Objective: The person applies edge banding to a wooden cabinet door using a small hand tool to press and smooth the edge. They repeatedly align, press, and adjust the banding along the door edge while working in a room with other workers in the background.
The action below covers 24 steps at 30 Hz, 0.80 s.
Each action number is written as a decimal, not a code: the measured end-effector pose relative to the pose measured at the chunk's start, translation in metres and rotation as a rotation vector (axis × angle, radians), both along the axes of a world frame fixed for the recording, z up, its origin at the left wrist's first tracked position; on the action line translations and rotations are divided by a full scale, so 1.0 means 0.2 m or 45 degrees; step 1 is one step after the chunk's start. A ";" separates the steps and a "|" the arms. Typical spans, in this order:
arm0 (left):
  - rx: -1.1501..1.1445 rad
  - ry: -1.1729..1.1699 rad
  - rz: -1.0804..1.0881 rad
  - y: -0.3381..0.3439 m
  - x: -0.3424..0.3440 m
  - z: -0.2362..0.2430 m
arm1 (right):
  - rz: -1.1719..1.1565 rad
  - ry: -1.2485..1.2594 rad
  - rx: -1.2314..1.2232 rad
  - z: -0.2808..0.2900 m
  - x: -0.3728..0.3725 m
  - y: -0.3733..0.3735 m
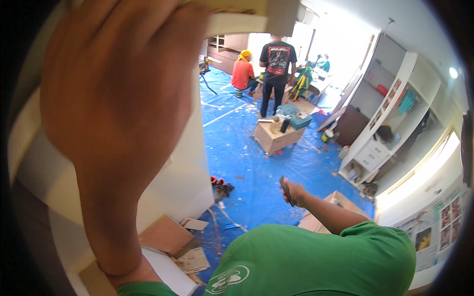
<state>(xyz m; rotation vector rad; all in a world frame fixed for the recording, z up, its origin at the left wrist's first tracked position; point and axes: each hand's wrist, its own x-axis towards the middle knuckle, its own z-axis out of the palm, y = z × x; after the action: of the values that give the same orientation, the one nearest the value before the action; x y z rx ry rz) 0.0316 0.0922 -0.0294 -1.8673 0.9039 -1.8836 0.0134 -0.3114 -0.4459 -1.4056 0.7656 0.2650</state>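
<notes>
My left hand (123, 89) is raised large and close at the upper left, its back toward me. Its fingertips run out past the top edge, so their grip is hidden. Beside its knuckles is the corner of a pale board (242, 23), and a tall cream panel (185, 163) stands behind my wrist. Lower right of the middle, my right hand (295, 191) is closed round a slim, dark, flat object (286, 190), whose exact kind I cannot make out. That hand hangs over the floor, at the end of my bent arm.
Blue sheeting (232, 148) covers the floor. Wood offcuts (168, 234) lie below my left arm. A wooden box (276, 138) carries a teal case (295, 116) and bottles. Farther off are a person in orange (242, 71), one in black (278, 64), and a yellow tripod (302, 81). White shelving (402, 93) lines the right.
</notes>
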 end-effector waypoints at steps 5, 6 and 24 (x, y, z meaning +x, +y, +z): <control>-0.133 0.156 0.128 -0.08 -0.06 0.01 | 0.256 -1.036 0.788 0.72 0.31 0.53; -0.120 0.153 0.120 -0.09 -0.07 0.01 | 0.316 -1.218 0.875 0.85 0.33 0.62; 0.485 0.404 0.381 -0.26 -0.23 0.25 | -0.016 -1.958 1.624 1.68 0.28 1.32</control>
<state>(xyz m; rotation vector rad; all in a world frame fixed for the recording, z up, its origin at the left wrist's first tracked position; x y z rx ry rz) -0.0134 0.0397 0.0199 -1.9542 0.9368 -1.1690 0.0691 -0.0470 -0.1093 -0.0923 -0.6568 -0.3323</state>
